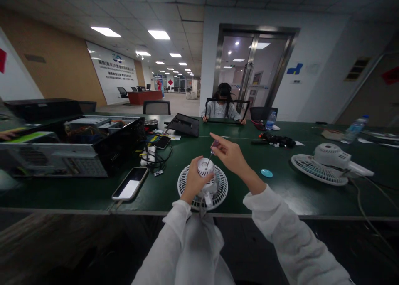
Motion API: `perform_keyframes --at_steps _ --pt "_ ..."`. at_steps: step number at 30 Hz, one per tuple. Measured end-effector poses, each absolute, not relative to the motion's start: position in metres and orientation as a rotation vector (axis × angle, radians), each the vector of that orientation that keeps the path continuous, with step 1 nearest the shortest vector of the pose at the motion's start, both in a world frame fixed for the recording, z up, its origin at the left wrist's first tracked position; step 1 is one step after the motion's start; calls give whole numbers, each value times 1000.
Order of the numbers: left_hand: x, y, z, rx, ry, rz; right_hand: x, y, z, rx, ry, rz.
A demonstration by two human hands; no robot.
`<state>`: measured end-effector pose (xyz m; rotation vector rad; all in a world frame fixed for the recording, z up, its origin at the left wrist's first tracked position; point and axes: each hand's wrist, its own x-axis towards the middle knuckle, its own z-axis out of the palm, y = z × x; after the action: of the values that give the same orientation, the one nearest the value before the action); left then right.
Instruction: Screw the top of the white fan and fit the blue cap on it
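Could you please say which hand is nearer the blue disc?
Right: the right hand is left of the blue disc; the left hand is farther left, on the fan.

White wall board (114, 75): Chinese words, 大 can be read, others too blurry | little white tag (158, 173): mark too fuzzy

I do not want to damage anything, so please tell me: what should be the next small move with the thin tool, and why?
Probably a gentle turn of the thin tool: the right grip holds it with its lower end at the white housing, and the left grip steadies that housing. Whether the tip sits in a screw is too small to tell.
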<state>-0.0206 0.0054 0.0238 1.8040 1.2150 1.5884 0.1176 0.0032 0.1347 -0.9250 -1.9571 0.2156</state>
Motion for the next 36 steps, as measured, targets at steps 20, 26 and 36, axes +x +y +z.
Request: perform_keyframes --at_steps 20,26,36 --pt "-19 5 22 1843 1241 1654 111 13 144 -925 -2034 38" --pt "-19 6 20 1784 1242 1673 108 16 137 -913 -1979 -31" --pt "-17 3 21 1737 1236 1667 107 26 132 -891 -1987 17"
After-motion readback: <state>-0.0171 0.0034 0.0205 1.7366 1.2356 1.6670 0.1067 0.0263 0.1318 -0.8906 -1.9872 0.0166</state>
